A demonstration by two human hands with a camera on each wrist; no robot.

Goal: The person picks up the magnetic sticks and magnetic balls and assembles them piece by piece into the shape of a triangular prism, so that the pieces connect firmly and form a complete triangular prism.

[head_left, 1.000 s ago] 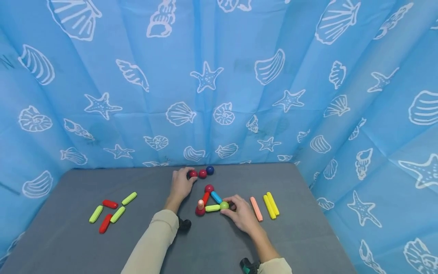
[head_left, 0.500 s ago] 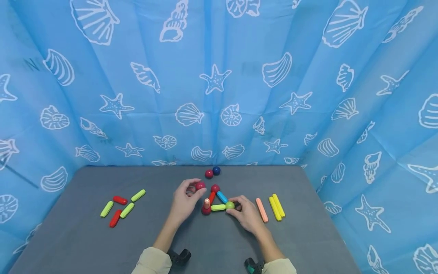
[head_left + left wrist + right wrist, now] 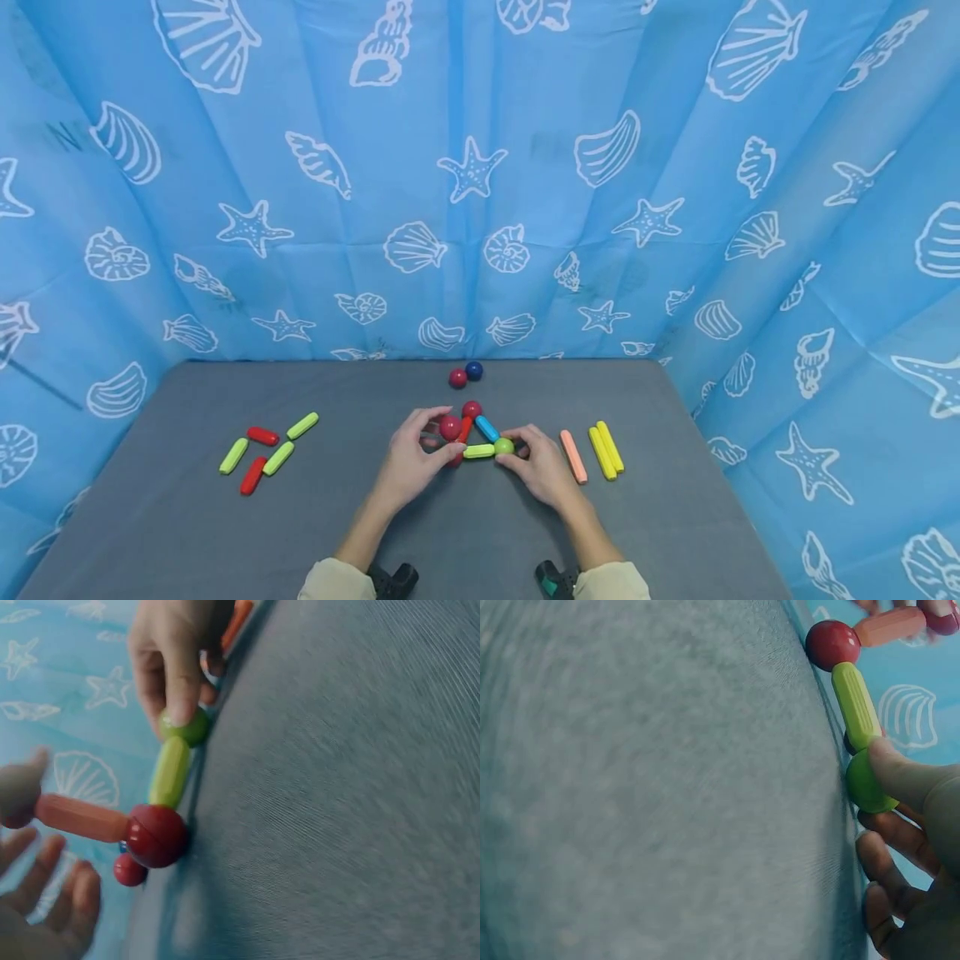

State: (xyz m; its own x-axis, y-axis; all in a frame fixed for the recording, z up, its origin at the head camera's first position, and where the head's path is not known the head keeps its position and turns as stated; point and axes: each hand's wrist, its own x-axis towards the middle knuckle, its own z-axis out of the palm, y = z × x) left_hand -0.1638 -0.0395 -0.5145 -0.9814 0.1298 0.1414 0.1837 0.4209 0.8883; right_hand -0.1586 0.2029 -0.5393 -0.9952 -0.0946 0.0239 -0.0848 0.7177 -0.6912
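In the head view a flat triangle of rods and balls lies at the table's middle: a red rod (image 3: 466, 427), a blue rod (image 3: 487, 429) and a lime rod (image 3: 479, 452). My left hand (image 3: 405, 462) pinches a red ball (image 3: 450, 428) at the top end of an upright orange rod (image 3: 82, 817). That rod rises from the triangle's near-left red ball (image 3: 157, 836). My right hand (image 3: 546, 473) grips the green ball (image 3: 504, 447) at the right corner, thumb on top. Another red ball (image 3: 472, 409) forms the far corner.
Behind the triangle sit a loose red ball (image 3: 457, 378) and a dark blue ball (image 3: 474, 371). Several short lime and red rods (image 3: 253, 476) lie at left. On the right are an orange rod (image 3: 573, 457) and two yellow rods (image 3: 606, 450). A blue curtain (image 3: 480, 192) hangs behind.
My left hand has taken a red ball from the back row and brought it toward me onto the upright orange rod. My right hand has stayed on the green ball.
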